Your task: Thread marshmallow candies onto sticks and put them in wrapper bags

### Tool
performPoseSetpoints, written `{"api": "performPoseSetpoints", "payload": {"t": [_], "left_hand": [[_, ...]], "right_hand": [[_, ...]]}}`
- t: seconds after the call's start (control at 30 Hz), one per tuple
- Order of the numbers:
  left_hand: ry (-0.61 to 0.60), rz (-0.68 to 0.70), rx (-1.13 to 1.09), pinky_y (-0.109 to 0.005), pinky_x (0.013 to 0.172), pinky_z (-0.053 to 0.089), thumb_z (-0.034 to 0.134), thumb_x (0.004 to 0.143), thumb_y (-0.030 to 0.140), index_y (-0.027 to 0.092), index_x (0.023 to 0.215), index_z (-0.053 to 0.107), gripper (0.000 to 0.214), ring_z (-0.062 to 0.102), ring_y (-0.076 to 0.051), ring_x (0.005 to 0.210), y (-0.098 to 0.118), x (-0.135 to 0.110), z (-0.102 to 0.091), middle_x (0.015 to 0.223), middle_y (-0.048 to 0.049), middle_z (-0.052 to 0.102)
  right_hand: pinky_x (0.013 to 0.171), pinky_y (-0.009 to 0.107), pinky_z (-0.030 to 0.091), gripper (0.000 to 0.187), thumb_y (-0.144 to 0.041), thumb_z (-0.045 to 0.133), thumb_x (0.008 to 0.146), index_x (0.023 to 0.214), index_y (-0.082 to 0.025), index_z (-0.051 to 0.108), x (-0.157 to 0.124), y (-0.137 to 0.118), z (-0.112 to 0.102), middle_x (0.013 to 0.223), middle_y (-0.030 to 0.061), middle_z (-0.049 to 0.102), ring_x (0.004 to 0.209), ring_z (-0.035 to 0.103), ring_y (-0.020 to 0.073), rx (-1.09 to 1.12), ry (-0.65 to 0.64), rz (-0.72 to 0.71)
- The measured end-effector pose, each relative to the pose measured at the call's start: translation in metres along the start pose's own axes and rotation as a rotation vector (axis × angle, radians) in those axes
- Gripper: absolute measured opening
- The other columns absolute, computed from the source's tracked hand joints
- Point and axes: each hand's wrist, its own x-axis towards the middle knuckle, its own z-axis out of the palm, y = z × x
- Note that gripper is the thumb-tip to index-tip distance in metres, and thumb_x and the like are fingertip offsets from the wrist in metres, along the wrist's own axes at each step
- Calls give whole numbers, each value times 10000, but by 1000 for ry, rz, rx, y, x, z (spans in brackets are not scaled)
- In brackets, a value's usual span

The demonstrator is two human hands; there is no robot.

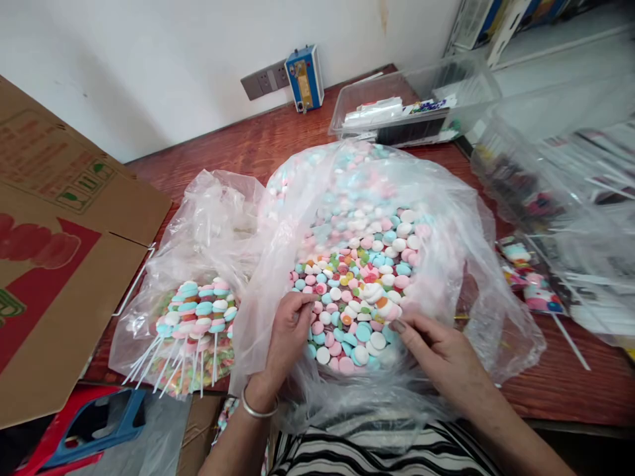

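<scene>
A large clear plastic bag (282,258) lies open in front of me, filled with pink, blue and white button-shaped candies (364,334). Small red, green and orange gummy pieces (347,277) are scattered on top. My right hand (436,350) pinches the lower end of a short candy skewer (380,297), a row of white, orange and pink pieces over the pile. Its stick is hidden. At the pile's left side, my left hand (290,330) has thumb and index finger closed together; whatever is between them cannot be made out.
Finished candy skewers (198,307) with white sticks rest on another plastic bag at left. A cardboard box (64,231) stands beside them. Wrapped candies (533,281) lie at right. Behind are a clear plastic bin (417,99) and a blue box (305,79) by the wall.
</scene>
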Motion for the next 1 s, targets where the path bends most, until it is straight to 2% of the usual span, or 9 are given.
{"api": "performPoseSetpoints", "payload": {"t": [0.1,0.27,0.43,0.53,0.6,0.7,0.77,0.87,1.0], "left_hand": [[-34,137,182,-339,779,474,633,817,163,213,811,722,102,619,-206,825,-8,-11,-4,811,-45,704],[-176,368,425,-373,821,425,591,870,150,241,933,727,175,574,-218,907,-7,-20,10,911,-58,697],[-276,464,640,-436,901,381,630,851,159,275,1020,705,218,533,-242,992,-5,-11,20,1048,-68,664],[-316,496,574,-459,951,368,652,846,196,285,955,723,157,537,-241,1009,-6,-8,20,1018,-58,671],[-253,425,425,-427,912,408,657,846,209,265,898,735,109,561,-230,975,-7,-8,20,975,-59,683],[-73,185,138,-360,802,471,700,800,187,221,833,742,63,600,-212,890,-8,-9,20,900,-65,689],[-2,52,-9,-345,780,483,732,758,183,209,763,741,28,615,-209,866,-5,-9,20,868,-61,689],[25,-44,-120,-347,812,478,757,719,202,212,707,743,21,625,-214,888,3,-8,19,879,-60,698],[-4,-84,-209,-343,815,489,731,742,216,209,740,745,16,640,-210,882,9,-10,19,880,-63,716]], "right_hand": [[651,293,437,234,-344,485,903,757,-213,614,-4,-5,3,772,39,659,709,589,204,-41,-29,-78],[667,311,454,233,-335,483,899,744,-220,614,-6,-7,8,780,52,675,746,609,224,-65,-57,-92],[651,308,448,242,-344,474,909,754,-222,612,-8,-8,8,782,45,690,719,604,217,-55,-80,-82],[652,304,446,246,-342,463,911,754,-218,606,-10,-10,8,774,41,685,709,605,212,-49,-87,-77],[654,300,441,256,-330,450,920,752,-212,603,-11,-10,9,767,41,675,713,607,210,-59,-113,-82],[658,302,427,272,-316,428,946,784,-206,617,-14,-8,10,774,42,666,730,609,209,-113,-160,-108],[663,308,418,281,-307,413,957,802,-205,623,-15,-7,12,787,47,666,739,610,211,-168,-183,-128],[656,313,411,291,-293,399,960,803,-205,628,-15,-6,13,770,52,657,731,608,213,-245,-211,-153],[665,320,417,314,-300,383,966,814,-207,642,-16,-5,15,767,59,654,731,605,219,-314,-209,-159]]}}
